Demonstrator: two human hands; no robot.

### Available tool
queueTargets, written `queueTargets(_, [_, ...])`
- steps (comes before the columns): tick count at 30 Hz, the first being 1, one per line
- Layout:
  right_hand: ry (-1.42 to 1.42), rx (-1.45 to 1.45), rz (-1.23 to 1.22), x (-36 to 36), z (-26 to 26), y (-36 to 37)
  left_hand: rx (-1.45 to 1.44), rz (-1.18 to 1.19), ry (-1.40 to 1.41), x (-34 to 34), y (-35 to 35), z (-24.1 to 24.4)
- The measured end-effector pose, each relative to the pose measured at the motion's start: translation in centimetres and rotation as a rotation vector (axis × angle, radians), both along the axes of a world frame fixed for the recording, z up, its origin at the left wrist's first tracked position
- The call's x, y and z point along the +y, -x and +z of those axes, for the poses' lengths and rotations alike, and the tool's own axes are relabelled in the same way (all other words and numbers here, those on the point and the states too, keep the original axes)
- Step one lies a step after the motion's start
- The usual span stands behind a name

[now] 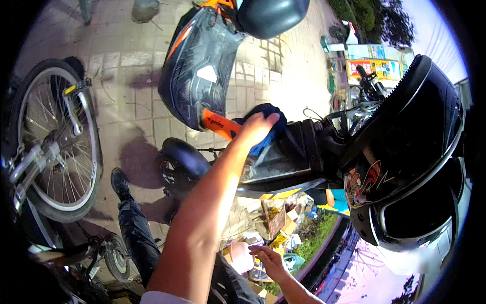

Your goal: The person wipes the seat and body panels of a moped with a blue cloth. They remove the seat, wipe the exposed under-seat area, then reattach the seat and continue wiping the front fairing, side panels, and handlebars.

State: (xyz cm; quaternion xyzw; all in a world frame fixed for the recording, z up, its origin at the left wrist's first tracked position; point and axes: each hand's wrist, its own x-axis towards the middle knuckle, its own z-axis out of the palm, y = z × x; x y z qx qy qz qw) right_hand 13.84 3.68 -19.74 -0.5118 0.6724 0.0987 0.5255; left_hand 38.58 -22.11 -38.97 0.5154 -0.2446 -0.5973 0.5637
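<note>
My left hand (260, 127) reaches across the middle, its fingers closed over a bunched dark blue cloth (275, 127). The cloth lies against an orange frame tube (220, 123) that bears writing. This tube joins a dark, scuffed body panel (203, 72) with orange trim, probably of an electric scooter. Beside the cloth runs the dusty black bodywork (281, 159) of a two-wheeler. My right hand (269, 262) hangs lower in the picture, fingers apart and slightly bent, with nothing visible in it. A pale tub (242, 257) shows just beyond its fingertips.
A spoked bicycle wheel (93, 163) with its pedal (78, 88) stands at left. Large black glossy shells (414, 110) with a red sticker fill the right. A black wheel (178, 159) sits near my shoe (120, 182). Boxes (290, 224) and clutter lie on the paving.
</note>
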Motion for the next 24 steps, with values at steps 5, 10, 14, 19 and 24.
queueTargets(5, [-0.095, -0.07, -0.116, 1.0, -0.9, -1.5, -0.194, 0.343, 0.433, 11.0, 4.1, 8.0])
queueTargets(10, [-0.115, -0.111, 0.04, -0.9, -0.7, -2.6, -0.362, 0.364, 0.361, 7.4, 5.6, 12.7])
queueTargets(14, [-0.136, -0.082, 0.061, -1.1, -1.2, -2.1, -0.27, -0.077, 0.108, 2.1, -2.0, 13.6])
queueTargets(19, [-0.208, -0.018, 0.041, -1.1, 0.0, -1.6, -0.674, -0.013, 0.319, 5.0, 2.4, 14.4])
queueTargets(24, [-0.259, -0.015, 0.097, -1.2, 0.1, -0.7, -0.361, 0.196, 0.514, 10.9, 5.6, 13.9])
